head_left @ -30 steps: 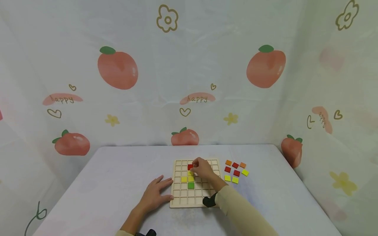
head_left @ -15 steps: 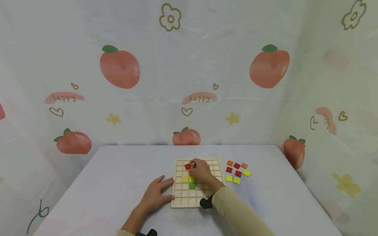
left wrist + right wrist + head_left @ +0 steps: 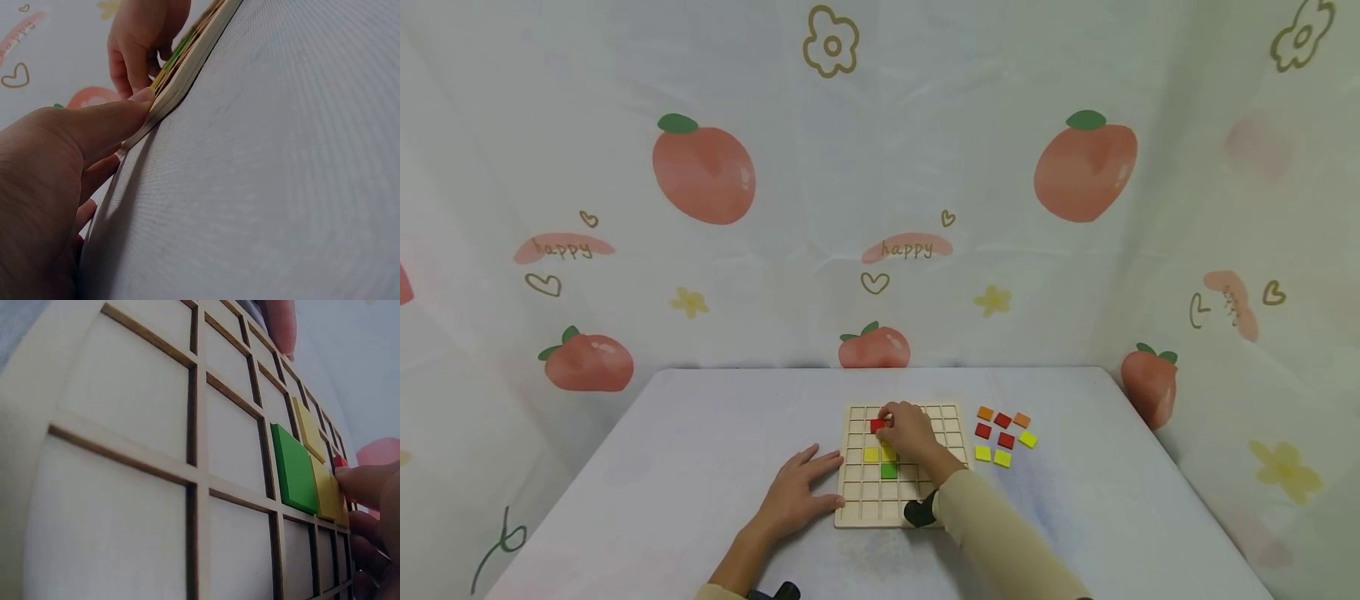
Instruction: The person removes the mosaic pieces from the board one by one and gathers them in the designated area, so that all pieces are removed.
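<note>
A wooden grid board (image 3: 859,508) lies on the table, with a green tile (image 3: 889,471) and several yellow tiles (image 3: 871,455) in its squares. My right hand (image 3: 910,430) reaches over the board from the right. Its thumb and fingers pinch a red tile (image 3: 877,426) near the far side, partly covered by the fingertips. In the right wrist view the thumb meets the red tile (image 3: 340,462) beyond the yellow ones. Along the board's left edge, my left hand (image 3: 795,493) rests with fingers spread. The left wrist view has its thumb (image 3: 119,125) touching the board's rim.
To the right of the board, loose tiles lie on the white table (image 3: 715,433): several red tiles (image 3: 1006,440), yellow tiles (image 3: 1002,458) and two orange tiles (image 3: 985,413). A printed cloth (image 3: 880,167) hangs behind the table.
The red tile has shifted slightly left on the board, turning askew and then straightening, with my right fingers at it. My left hand has stayed at the board's edge.
</note>
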`<state>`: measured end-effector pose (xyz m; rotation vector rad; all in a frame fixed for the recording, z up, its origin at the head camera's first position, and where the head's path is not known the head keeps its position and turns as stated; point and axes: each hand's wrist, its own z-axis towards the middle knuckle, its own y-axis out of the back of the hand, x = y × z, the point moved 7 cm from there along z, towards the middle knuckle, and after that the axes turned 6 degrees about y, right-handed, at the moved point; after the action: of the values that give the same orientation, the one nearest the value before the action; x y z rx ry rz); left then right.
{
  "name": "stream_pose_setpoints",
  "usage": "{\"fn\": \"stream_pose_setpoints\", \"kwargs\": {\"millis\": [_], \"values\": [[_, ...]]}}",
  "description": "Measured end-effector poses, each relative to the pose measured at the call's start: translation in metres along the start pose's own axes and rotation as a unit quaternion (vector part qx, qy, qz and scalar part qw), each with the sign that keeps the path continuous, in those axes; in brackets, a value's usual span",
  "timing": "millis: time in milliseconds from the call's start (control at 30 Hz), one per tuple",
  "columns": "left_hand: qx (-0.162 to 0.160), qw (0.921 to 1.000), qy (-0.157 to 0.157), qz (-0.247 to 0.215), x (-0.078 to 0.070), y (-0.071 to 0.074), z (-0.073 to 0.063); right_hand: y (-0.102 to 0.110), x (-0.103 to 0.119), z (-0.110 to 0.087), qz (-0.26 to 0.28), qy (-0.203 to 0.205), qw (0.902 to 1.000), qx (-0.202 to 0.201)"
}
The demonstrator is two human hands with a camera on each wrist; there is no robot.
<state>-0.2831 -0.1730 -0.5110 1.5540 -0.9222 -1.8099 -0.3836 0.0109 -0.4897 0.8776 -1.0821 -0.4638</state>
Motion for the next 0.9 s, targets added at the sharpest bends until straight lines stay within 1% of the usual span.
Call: {"fn": "stream_pose_setpoints", "kwargs": {"millis": [200, 367, 567, 833, 900], "values": [[0.000, 1.0000, -0.004, 0.002, 0.000, 0.000, 0.000, 0.000, -0.002, 0.000, 0.018, -0.014, 0.9997, -0.002], [0.005, 1.0000, 0.003, 0.003, 0.001, -0.001, 0.000, 0.000, -0.003, 0.000, 0.035, -0.021, 0.9991, -0.010], [0.008, 0.9999, 0.012, 0.000, 0.000, 0.000, 0.000, 0.002, 0.000, -0.003, 0.040, -0.011, 0.9987, -0.028], [0.001, 1.0000, 0.000, -0.004, -0.003, 0.003, -0.002, 0.009, 0.005, -0.009, 0.064, 0.017, 0.9965, -0.051], [-0.001, 1.0000, -0.001, -0.004, -0.002, 0.003, -0.002, 0.011, 0.004, -0.011, 0.072, 0.019, 0.9957, -0.056]]}}
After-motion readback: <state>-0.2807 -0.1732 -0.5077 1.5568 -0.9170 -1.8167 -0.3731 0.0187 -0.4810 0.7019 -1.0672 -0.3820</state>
